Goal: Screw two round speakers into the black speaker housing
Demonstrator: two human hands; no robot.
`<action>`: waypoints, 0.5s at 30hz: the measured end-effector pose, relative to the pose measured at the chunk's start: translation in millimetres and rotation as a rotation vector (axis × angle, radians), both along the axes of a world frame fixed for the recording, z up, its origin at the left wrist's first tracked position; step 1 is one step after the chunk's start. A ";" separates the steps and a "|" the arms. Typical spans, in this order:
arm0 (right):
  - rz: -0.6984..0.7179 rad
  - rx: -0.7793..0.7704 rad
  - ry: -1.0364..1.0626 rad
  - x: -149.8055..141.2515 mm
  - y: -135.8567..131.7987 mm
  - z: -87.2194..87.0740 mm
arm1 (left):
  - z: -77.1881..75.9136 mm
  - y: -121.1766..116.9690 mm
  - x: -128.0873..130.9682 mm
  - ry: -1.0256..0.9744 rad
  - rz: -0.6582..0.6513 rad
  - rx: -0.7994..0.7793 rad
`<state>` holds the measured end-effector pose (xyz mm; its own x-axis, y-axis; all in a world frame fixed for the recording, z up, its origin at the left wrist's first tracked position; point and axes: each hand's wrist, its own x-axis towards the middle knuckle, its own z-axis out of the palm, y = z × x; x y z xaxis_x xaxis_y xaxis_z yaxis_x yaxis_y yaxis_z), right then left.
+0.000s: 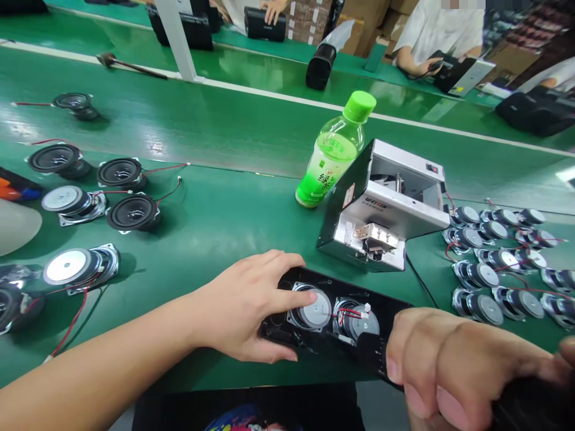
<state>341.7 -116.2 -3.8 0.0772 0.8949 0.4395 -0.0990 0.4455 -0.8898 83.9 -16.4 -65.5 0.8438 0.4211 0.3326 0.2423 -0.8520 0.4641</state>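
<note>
Green bench [211, 221], left hand [245, 305] pressing speaker [314, 310] in black panel [341, 314], right hand [442, 365] apart, gripping something dark [530, 404], possibly a tool

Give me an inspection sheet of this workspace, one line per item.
surface: green belt workbench under the work.
job's things: black speaker panel with two speaker drivers seated in it.
clutter: green tea bottle, metal benchtop machine, loose speaker drivers in rows at right.
hands: left hand spread on the panel, fingers on a driver; right hand curled at the panel's edge, its grip hidden.
cables: red-and-white leads on the panel; black cord by the machine.
surroundings: co-workers at a far belt with black speaker housings.
</note>
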 end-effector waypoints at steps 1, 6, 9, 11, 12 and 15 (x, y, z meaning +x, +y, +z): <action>0.006 0.007 0.031 -3.9 1.7 0.8 | 0.6 0.0 0.2 0.001 0.000 -0.001; 0.093 -0.043 0.021 1.2 4.8 -1.6 | 3.4 -0.4 1.0 0.029 0.015 -0.004; 0.157 -0.096 -0.061 9.5 6.3 -3.9 | 4.2 -1.4 0.8 0.034 0.017 -0.011; 0.151 -0.122 -0.092 11.4 7.7 -3.1 | 4.2 -2.0 0.7 0.035 0.019 -0.014; 0.154 -0.129 -0.105 10.5 8.5 -1.9 | 4.1 -2.2 0.8 0.036 0.020 -0.014; 0.140 -0.133 -0.162 1.1 10.4 3.7 | 4.2 -2.3 1.2 0.046 0.024 -0.011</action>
<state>342.8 -105.8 -0.1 -0.1135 0.9426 0.3140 -0.0034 0.3157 -0.9488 85.1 -18.7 -61.3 0.8478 0.4447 0.2890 0.2837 -0.8407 0.4612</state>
